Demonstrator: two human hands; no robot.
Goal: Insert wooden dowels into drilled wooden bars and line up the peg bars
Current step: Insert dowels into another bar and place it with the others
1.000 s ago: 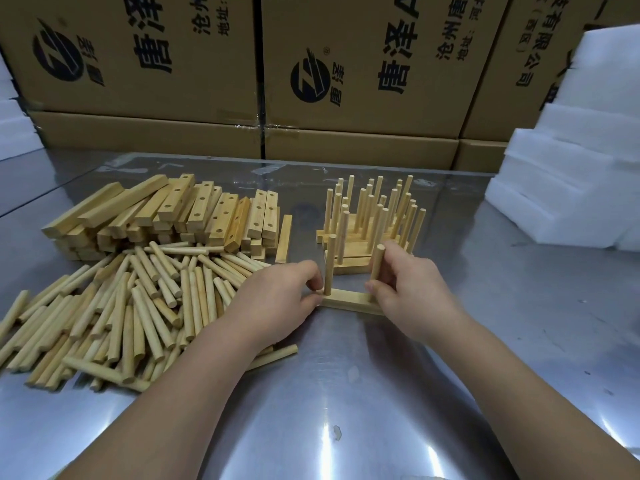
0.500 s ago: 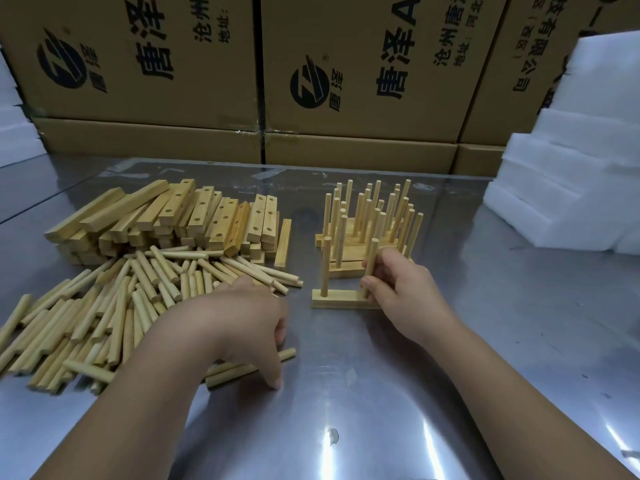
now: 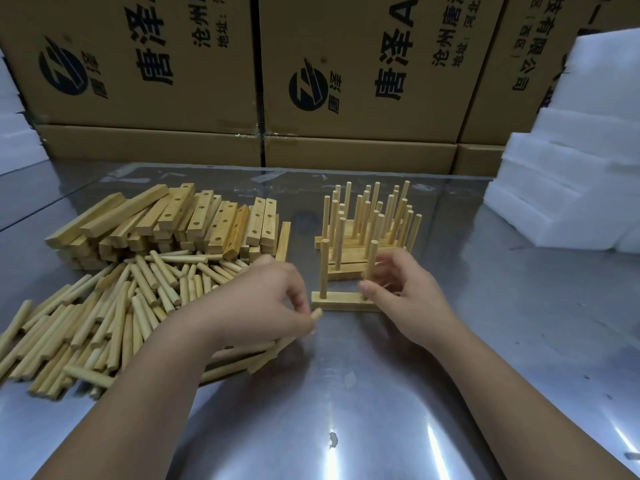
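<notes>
Pinching a dowel [image 3: 316, 313] between the fingertips of our left hand [image 3: 263, 306], we hold it low, just by the near left end of the bar [image 3: 341, 302] on the table. Most of it hides under our hand. Our right hand [image 3: 405, 296] is by the right peg [image 3: 370, 261], but it is blurry, so we cannot tell if it grips. If the bar slips, the dowel may miss its hole, and we cannot see any hole from here. Farther back stand the done peg bars [image 3: 367, 233].

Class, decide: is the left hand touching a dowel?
Touching. The head view shows the left hand pinching a dowel, whose tip sticks out past the fingertips.
</notes>
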